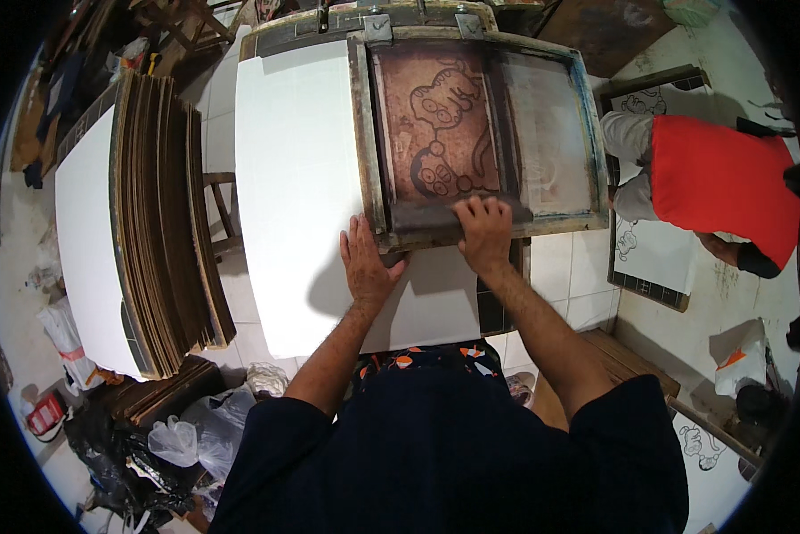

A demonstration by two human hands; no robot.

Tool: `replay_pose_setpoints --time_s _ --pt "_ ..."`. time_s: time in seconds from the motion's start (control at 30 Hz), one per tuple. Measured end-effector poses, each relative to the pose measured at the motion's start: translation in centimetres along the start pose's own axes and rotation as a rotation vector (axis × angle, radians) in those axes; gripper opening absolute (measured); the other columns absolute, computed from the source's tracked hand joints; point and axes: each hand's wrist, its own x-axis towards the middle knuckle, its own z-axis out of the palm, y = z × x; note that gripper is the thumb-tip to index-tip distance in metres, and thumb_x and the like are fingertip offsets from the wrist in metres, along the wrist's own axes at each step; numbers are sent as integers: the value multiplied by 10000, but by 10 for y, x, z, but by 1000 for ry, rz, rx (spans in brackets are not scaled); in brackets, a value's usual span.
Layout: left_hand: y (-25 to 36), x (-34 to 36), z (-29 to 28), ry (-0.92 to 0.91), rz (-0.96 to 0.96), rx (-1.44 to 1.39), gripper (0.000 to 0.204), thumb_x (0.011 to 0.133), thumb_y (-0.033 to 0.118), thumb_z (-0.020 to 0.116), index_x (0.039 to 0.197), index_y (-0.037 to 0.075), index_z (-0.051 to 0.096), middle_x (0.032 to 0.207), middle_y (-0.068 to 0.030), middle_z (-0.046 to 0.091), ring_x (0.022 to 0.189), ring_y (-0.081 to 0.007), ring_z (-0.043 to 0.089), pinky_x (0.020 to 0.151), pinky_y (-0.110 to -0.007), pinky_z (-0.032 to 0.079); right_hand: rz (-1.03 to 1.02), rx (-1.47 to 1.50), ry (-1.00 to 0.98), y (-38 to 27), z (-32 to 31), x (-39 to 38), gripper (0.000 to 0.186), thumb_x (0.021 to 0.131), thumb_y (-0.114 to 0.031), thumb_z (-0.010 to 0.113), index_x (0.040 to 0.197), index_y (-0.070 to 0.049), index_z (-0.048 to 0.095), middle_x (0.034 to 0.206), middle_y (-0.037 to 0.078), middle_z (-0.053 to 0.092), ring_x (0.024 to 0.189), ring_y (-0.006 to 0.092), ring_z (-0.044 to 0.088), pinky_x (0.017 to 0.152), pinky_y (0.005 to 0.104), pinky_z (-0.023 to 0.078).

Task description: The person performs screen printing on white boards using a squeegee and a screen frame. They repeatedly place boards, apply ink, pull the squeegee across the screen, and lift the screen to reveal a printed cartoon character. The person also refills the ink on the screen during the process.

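Observation:
A wooden-framed printing screen [361, 116] lies over a board covered in white material [293, 196]. Its reddish-brown mesh [404, 116] carries a dark cartoon-figure outline. Across the near end of the mesh sits a dark squeegee [422, 216]. My right hand [484, 236] is closed over the squeegee's bar, knuckles up. At the frame's near left corner rests my left hand [370, 271], fingers stretched forward and thumb out toward the frame's near edge. Nothing shows in its grasp. Metal hinge clamps [378, 29] hold the screen at the far side.
Many upright boards [164, 222] stand stacked at the left, a white sheet on the outermost. At the right, a person in a red top [720, 182] bends beside a printed board [658, 258]. Plastic bags [195, 440] lie on the lower-left floor; wooden boards [631, 360] sit lower right.

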Motion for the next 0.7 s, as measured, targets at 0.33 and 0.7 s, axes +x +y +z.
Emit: replay_pose_setpoints --time_s 0.33,0.7 --pt "4 4 4 -9 -128 -156 1112 789 208 855 1651 -25 193 1633 -261 385 1537 -389 362 1295 -585 115 -11 116 107 -3 0 -17 366 749 23 718 1074 -146 694 991 35 631 991 278 597 964 474 432" --pt "19 8 -12 13 -240 -520 1103 806 -41 798 1690 65 147 1504 -221 580 1315 -359 632 1302 -575 118 -80 234 47 19 -35 34 250 819 -110 788 1049 -110 690 945 71 669 929 302 605 856 452 415"
